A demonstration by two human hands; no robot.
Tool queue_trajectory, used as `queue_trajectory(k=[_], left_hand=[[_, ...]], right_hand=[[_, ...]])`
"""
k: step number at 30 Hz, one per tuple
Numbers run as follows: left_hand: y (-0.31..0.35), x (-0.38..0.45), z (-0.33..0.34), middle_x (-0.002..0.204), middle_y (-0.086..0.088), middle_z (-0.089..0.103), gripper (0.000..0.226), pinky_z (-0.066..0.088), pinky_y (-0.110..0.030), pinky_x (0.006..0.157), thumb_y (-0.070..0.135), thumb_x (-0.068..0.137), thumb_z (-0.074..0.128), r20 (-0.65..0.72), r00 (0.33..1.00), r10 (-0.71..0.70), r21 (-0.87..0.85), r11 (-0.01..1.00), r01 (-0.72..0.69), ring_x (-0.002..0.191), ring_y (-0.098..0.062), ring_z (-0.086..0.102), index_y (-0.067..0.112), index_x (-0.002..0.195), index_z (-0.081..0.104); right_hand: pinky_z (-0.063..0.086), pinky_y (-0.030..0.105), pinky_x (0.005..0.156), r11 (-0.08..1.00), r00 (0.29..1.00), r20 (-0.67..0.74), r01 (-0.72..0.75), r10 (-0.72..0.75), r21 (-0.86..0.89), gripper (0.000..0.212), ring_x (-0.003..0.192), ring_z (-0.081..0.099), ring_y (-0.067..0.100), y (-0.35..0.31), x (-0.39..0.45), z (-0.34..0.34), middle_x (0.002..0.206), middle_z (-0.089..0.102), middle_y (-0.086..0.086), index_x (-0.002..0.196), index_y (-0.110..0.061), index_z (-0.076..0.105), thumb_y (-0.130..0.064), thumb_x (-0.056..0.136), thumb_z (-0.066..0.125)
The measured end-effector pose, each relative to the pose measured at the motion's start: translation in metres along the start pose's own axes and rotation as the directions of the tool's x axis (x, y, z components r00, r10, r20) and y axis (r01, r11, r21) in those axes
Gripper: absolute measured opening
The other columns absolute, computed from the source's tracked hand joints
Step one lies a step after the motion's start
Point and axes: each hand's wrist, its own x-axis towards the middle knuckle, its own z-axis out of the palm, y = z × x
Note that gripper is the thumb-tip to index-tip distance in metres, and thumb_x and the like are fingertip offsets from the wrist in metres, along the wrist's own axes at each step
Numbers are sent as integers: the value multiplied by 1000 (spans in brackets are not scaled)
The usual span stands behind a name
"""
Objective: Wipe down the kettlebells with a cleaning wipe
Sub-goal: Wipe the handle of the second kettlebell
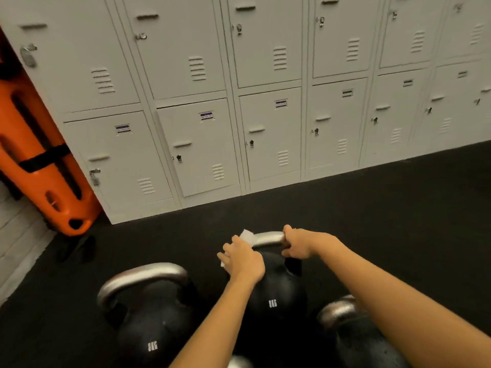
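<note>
Both hands on the middle kettlebell's handle, wipe in the left.

Head view: the left hand curls its fingers around a white cleaning wipe at the left end of the steel handle; the right hand grips the handle's right end. This 8KG kettlebell stands on the black floor between two nearer kettlebells, left and right, with grey lockers beyond and an orange board far left.

The middle kettlebell bears white "8KG" on its black body. The kettlebell to its left shows the same "8KG". The locker labels beyond it are too small to read.
</note>
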Motion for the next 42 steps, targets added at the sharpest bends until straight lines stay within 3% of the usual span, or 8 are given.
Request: queue_trajectory(k=[7, 11, 14, 20, 23, 28, 37, 42], left_hand=[[2, -19, -1, 161, -8, 6, 63, 11, -43, 119, 2, 97, 38, -29, 999, 19, -201, 979, -25, 147, -32, -5, 19, 152, 13], [-2, -19, -12, 159, -6, 19, 59, 14, -42, 120, 11, 98, 41, -18, 1000, -10, -391, 921, 3, 148, -26, 4, 18, 151, 18], [-9, -18, -23, 154, -3, 33, 75, 27, -38, 114, 22, 97, 48, 33, 999, -17, -586, 810, 33, 142, -24, 29, 18, 152, -2], [-14, -24, -46, 156, -11, 22, 91, 32, -35, 110, 2, 92, 50, 99, 995, -12, -649, 757, 74, 139, -26, 33, 17, 148, -20], [-10, -21, -62, 159, -12, 13, 78, 27, -36, 112, 8, 95, 48, 162, 986, 24, -550, 832, 70, 143, -28, 23, 12, 152, -6], [-14, -16, -64, 160, -8, 15, 57, 21, -40, 117, 6, 97, 37, 246, 952, 180, -314, 945, -98, 146, -28, 15, 11, 151, 18], [-27, -13, -42, 162, -5, 0, 75, 14, -54, 117, 2, 94, 45, 284, 905, 317, 95, 930, -356, 148, -30, 2, 21, 153, 3], [-31, -12, -43, 162, -3, -2, 81, 16, -52, 117, -5, 90, 44, 291, 895, 339, 117, 915, -385, 148, -29, 1, 22, 153, 0]], right_hand=[[35, 48, 109, 985, 968, -236, 119, -87, 125, 60, 125, 48, 21, -23, -11, 16, 137, 46, 0, 138, -29, 39, -9, 85, 58], [36, 32, 111, 857, 786, -497, 494, -368, 147, 50, 123, 47, 1, -53, -25, 24, 130, 53, -14, 127, -31, 53, 0, 89, 51], [33, 16, 108, 809, 779, -369, 578, -507, 108, 44, 128, 45, 0, -70, -25, 21, 138, 53, -9, 137, -27, 48, -7, 99, 43], [36, 38, 113, 863, 854, -129, 494, -504, -107, 52, 133, 46, 13, -73, -2, 14, 143, 51, -4, 151, -28, 28, -26, 102, 44], [38, 36, 109, 858, 847, -164, 471, -505, -206, 47, 128, 48, 16, -62, -2, 9, 138, 55, -2, 147, -25, 39, -21, 101, 46], [38, 20, 101, 924, 909, -245, 369, -337, 97, 38, 124, 49, 8, -9, -12, -1, 132, 57, -9, 135, -28, 54, -15, 100, 49], [39, 12, 99, 900, 892, -267, 412, -365, 146, 35, 116, 51, -6, -14, -10, 1, 126, 59, -19, 131, -29, 59, -23, 97, 56], [54, 22, 79, 873, 919, -363, 299, -155, 385, 21, 95, 69, 6, 27, -18, 1, 99, 75, -15, 108, -31, 74, -23, 93, 62]])
